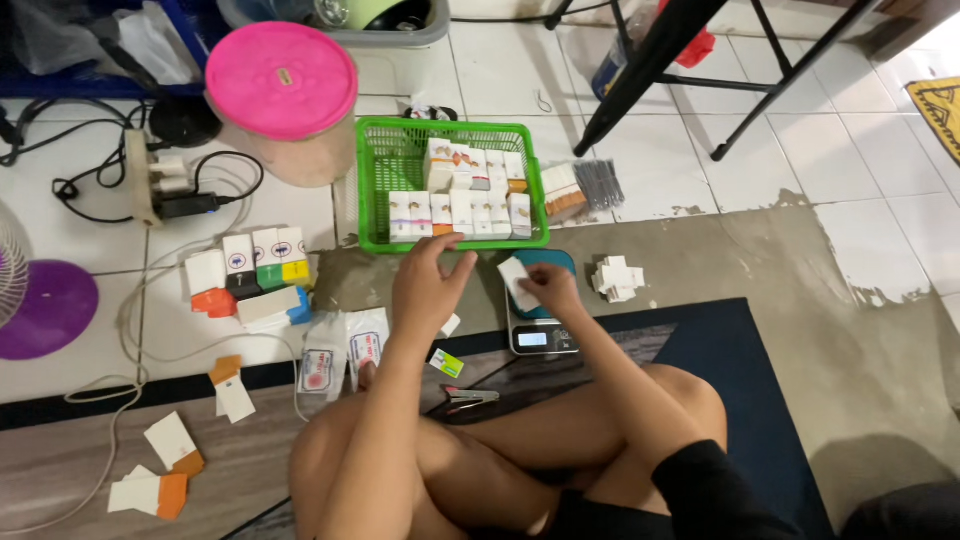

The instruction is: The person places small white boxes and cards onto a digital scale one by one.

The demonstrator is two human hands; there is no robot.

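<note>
Head view. Nearest the camera, the person's crossed bare legs (520,450) fill the lower centre, cut off by the bottom edge; they sit on a dark mat (740,400) laid on the floor. A metal clip (470,397) lies just beyond the knees. The left hand (428,285) hovers at the near rim of the green basket (375,185), fingers spread and loosely curled, holding nothing that can be seen. The right hand (553,288) pinches a small white box (518,283) between thumb and fingers, over the blue-topped digital scale (541,335); whether the box touches the pan is hard to tell, since the hand hides the contact. The basket holds rows of small white cartons (462,212) standing upright. A little heap of folded white flats (616,278) lies right of the scale, near but apart. Left of the left forearm lie two white sachets (340,355), and further left a cluster of coloured-end cartons (250,270). A pink-lidded tub (282,80) stands beyond, beside a power strip (165,185) with tangled cables. A purple fan base (45,308) is cut off by the left edge.
</note>
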